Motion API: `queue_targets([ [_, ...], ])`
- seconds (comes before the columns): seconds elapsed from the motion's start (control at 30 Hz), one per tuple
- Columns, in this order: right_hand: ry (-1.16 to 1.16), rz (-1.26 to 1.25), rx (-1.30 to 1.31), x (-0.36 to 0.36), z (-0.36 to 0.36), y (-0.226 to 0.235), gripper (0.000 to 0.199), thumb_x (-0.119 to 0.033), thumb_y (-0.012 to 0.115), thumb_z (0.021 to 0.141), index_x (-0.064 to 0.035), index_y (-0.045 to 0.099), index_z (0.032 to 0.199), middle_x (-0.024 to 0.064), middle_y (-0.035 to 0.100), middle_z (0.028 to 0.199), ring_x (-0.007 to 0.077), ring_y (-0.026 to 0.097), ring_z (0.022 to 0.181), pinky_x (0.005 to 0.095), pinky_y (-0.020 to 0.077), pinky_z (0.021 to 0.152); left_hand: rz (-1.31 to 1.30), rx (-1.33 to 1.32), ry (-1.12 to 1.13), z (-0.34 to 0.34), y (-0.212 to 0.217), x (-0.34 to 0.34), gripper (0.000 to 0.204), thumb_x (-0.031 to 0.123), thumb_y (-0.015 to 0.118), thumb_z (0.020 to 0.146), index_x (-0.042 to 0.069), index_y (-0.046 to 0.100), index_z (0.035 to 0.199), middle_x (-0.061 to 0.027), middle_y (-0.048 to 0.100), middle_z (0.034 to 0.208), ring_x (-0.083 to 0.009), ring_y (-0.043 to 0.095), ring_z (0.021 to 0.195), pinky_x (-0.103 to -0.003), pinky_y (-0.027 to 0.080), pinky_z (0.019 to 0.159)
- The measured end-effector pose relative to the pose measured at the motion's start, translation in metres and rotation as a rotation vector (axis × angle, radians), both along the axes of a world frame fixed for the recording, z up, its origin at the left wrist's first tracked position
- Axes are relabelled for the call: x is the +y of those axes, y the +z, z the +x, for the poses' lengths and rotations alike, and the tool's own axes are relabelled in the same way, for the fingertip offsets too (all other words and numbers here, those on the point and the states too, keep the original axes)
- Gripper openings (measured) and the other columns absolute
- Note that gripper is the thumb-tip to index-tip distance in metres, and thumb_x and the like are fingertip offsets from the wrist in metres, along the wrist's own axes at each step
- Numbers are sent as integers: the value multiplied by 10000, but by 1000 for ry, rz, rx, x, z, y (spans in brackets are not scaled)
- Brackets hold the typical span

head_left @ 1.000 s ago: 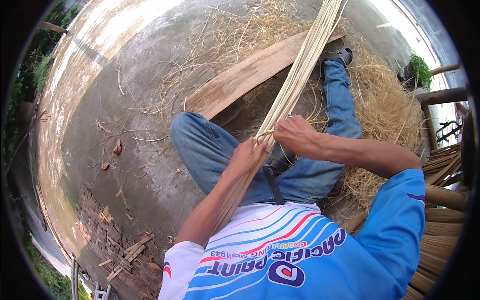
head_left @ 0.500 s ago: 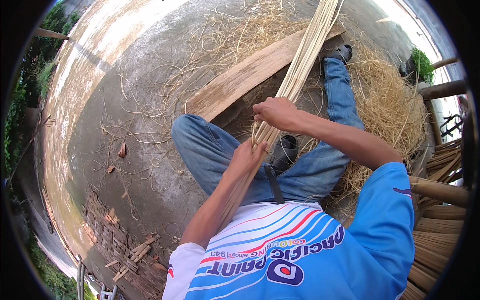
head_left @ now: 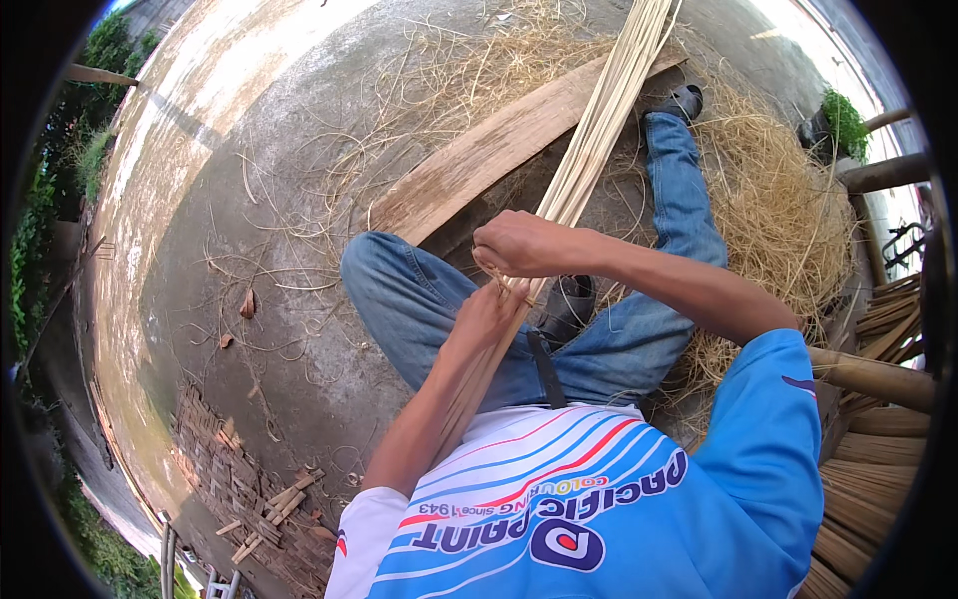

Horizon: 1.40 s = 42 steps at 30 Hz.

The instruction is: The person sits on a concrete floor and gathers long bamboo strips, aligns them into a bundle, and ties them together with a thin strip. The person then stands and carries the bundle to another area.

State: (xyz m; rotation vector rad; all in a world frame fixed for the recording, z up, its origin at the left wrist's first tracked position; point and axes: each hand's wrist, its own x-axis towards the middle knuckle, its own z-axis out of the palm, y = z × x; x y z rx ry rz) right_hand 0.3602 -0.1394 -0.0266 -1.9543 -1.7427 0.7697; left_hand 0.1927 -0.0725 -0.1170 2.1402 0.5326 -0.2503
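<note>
A long bundle of pale split strips (head_left: 603, 130), bamboo or rattan by its look, runs slantwise from the far right, between my legs and under my left forearm. My left hand (head_left: 491, 311) is closed around the bundle near my lap. Just beyond it, my right hand (head_left: 521, 246) crosses over the bundle with its fingers pinched. A thin strip shows between the two hands, looped around the bundle, and the right fingers seem to grip its end. The fingertips are partly hidden.
A wooden plank (head_left: 479, 150) lies beyond my bent knee. Heaps of straw-like shavings (head_left: 773, 215) spread at the right and far side. A torn woven mat (head_left: 225, 469) with sticks lies at the left. Stacked strip bundles (head_left: 873, 479) and a bamboo pole (head_left: 873, 379) are at the right.
My right hand has moved left and nearer, across the bundle, closer to my left hand. The left hand still holds the bundle in about the same place.
</note>
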Motion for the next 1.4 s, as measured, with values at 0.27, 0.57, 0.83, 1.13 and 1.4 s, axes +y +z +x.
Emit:
queue_targets([
  [0.27, 113, -393, -503, -33, -7, 6, 140, -91, 597, 859, -13, 710, 831, 203, 713, 825, 362, 713, 806, 472, 556, 672, -102, -22, 132, -5, 14, -6, 523, 489, 561, 977, 6, 659, 1150, -271, 711, 988, -446, 676, 1004, -490, 513, 863],
  [0.57, 4, -44, 227, -4, -3, 5, 283, -201, 605, 928, 63, 706, 911, 266, 681, 831, 426, 670, 795, 473, 516, 719, -306, 146, 128, -1, 24, -2, 524, 489, 604, 960, 2, 645, 1150, -205, 726, 866, -313, 730, 768, -425, 556, 715],
  [0.83, -210, -107, -572, -39, -1, -4, 91, -122, 682, 834, -61, 746, 813, 148, 728, 815, 327, 740, 823, 409, 585, 671, -335, 83, 184, -6, 32, -1, 564, 455, 726, 904, -46, 646, 1150, -124, 719, 793, -187, 719, 703, -336, 556, 670],
  [1.13, 313, -450, -328, -75, -44, 32, 185, -150, 632, 827, 11, 715, 790, 203, 708, 777, 351, 717, 742, 441, 574, 645, -469, 167, 21, -25, 23, 5, 367, 337, 786, 838, 2, 729, 977, -63, 737, 823, -153, 693, 792, -315, 532, 752],
  [1.4, 392, -282, 80, 22, -49, 0, 295, -188, 564, 858, 76, 694, 841, 280, 664, 796, 442, 655, 745, 497, 507, 700, -418, 59, 121, -31, 9, -4, 275, 259, 770, 858, -11, 713, 858, -64, 709, 729, -151, 682, 665, -326, 522, 630],
])
